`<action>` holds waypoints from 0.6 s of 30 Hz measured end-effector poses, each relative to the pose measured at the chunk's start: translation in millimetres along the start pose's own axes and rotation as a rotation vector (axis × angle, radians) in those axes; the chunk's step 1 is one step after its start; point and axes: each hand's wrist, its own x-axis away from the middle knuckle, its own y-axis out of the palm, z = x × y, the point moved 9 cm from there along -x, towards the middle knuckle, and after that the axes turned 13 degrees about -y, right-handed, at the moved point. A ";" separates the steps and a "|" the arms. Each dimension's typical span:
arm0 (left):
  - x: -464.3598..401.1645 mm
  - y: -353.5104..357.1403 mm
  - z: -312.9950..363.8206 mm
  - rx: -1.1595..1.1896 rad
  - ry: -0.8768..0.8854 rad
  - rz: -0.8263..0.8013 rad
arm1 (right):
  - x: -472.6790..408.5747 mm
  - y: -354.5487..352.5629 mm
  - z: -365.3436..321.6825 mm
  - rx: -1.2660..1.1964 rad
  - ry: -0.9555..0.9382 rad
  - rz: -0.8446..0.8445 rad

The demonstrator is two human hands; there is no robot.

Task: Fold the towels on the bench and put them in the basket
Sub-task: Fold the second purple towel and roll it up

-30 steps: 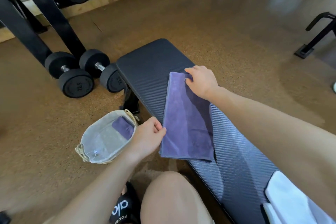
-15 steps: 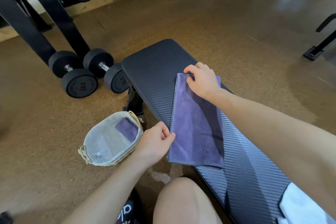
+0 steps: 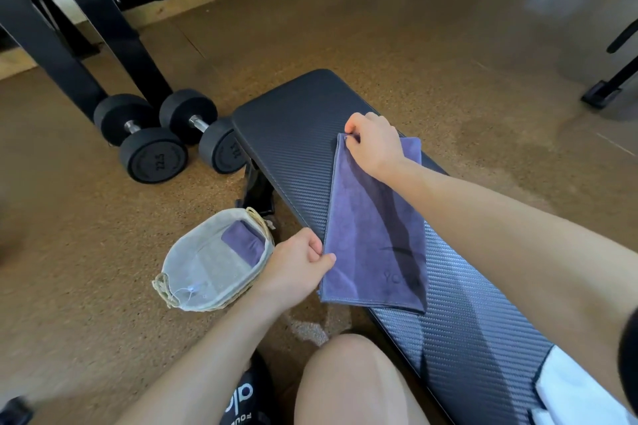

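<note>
Purple towel (image 3: 374, 235): flat on the bench (image 3: 290, 134), folded to a long strip, near corner overhanging the bench edge.

Left hand (image 3: 297, 266): clamped in a pinch on the towel's near left edge, thumb on top, just right of the basket.

Right hand (image 3: 374, 145): curled over the far left corner, fingertips pinching the cloth; forearm crossing above the towel's right half.

Basket (image 3: 214, 262): on the floor, just left of the left hand and below bench level; already holding one folded purple towel (image 3: 243, 243) against its far right wall.

White towel (image 3: 573, 390): on the bench, well behind the right hand, near the frame's lower right; not yet folded, by the look of it.

Dumbbells (image 3: 155, 157): on the floor, beyond the left hand.

Risks, as judged:
- Layers slipping apart if either pinch catches only the top ply; uneven fold as a result.
- Overhanging corner dragging the strip off the slick bench toward the floor once tension drops.
- Right forearm brushing the cloth and rucking it during the next fold.
- Folded bundle springing open on transfer to the basket.
</note>
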 end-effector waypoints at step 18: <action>60.7 12.4 24.9 -0.226 0.324 -0.033 | 262.8 -41.8 -56.9 -0.014 -0.449 -0.365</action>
